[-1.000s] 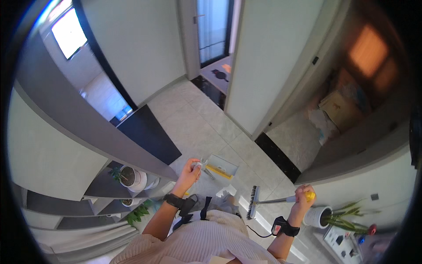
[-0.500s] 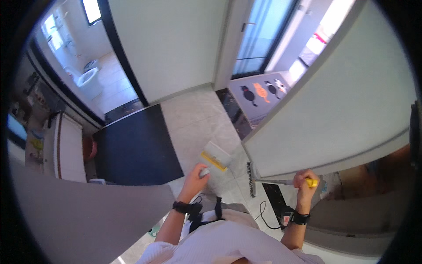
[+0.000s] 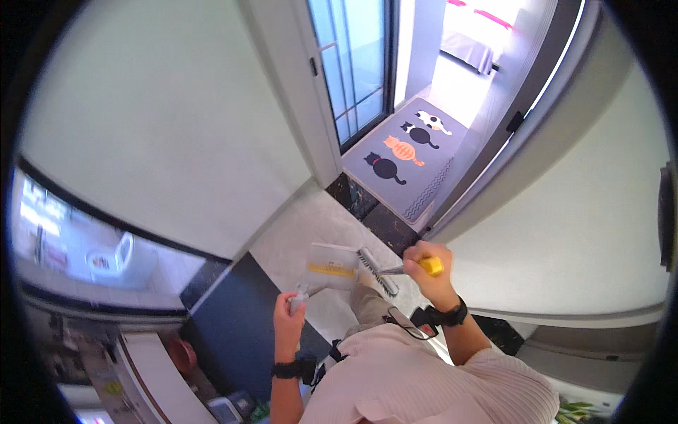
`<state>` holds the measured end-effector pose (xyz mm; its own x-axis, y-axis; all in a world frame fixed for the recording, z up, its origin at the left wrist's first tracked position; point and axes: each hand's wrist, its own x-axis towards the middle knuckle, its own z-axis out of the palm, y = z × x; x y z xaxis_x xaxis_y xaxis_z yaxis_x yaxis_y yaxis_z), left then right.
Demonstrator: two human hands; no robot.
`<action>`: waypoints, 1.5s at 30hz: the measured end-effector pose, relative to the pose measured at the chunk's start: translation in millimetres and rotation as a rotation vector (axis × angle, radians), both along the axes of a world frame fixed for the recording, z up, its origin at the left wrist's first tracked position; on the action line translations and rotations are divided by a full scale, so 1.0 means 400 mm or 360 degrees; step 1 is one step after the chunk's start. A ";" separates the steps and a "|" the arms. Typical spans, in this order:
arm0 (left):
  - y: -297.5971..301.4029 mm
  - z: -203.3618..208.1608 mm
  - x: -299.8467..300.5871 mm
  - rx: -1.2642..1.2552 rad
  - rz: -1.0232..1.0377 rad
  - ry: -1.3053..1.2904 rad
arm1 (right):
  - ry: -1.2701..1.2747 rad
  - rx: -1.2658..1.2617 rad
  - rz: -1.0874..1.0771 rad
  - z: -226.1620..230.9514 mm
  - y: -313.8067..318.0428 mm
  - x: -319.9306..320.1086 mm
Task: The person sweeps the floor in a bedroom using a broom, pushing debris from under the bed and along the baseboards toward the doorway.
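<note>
The top of a dustpan's pale handle is gripped by the left hand [image 3: 288, 324], whose fingers are curled closed around it. The dustpan [image 3: 332, 263], pale with a yellow strip, is seen ahead of the body, above the grey tiled floor [image 3: 286, 222]; whether the floor is touched by it cannot be told. The grey shaft of a brush, capped by a yellow end [image 3: 431, 266], is clenched in the right hand [image 3: 434, 286], with the fingers wrapped about it. The brush head [image 3: 378, 271], grey with dark and pale bristles, is held just beside the right edge of the dustpan; whether the two are in contact cannot be made out. A dark band is worn on each wrist, and a ribbed light top [image 3: 438, 374] is worn by the person. A trousered leg [image 3: 369, 305] is seen just below the dustpan and brush head. To the left, part of the floor is covered by a dark mat [image 3: 247, 321], near which a pinkish basin [image 3: 182, 355] is placed. Beyond a dark stone threshold [image 3: 381, 226], a grey rug [image 3: 425, 180] patterned with four cats is laid beside a glazed door [image 3: 353, 67].
</note>
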<state>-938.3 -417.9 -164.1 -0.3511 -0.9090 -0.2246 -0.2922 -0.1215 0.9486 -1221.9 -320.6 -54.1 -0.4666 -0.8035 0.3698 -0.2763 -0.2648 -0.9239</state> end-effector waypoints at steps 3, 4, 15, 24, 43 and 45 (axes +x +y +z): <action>-0.188 0.064 -0.177 0.0134 -0.0112 -0.0056 | 0.0042 -0.0029 -0.0021 0.011 -0.191 -0.181; -0.266 0.086 -0.246 0.0155 -0.0121 -0.0092 | 0.0034 -0.0051 -0.0027 0.025 -0.268 -0.238; -1.036 -0.001 -1.046 0.0048 -0.0863 -0.0118 | 0.0152 -0.0056 -0.0849 0.053 -0.822 -0.832; -1.402 -0.195 -1.740 -0.0656 -0.1135 -0.0316 | -0.0081 -0.0535 -0.1477 0.144 -0.971 -1.301; -1.627 -0.484 -2.353 -0.0271 -0.1016 -0.1362 | -0.0046 -0.0127 -0.1168 0.109 -1.208 -2.490; -1.643 -0.468 -2.423 -0.0312 -0.1033 -0.1640 | -0.0022 -0.0112 -0.1186 0.089 -1.245 -2.611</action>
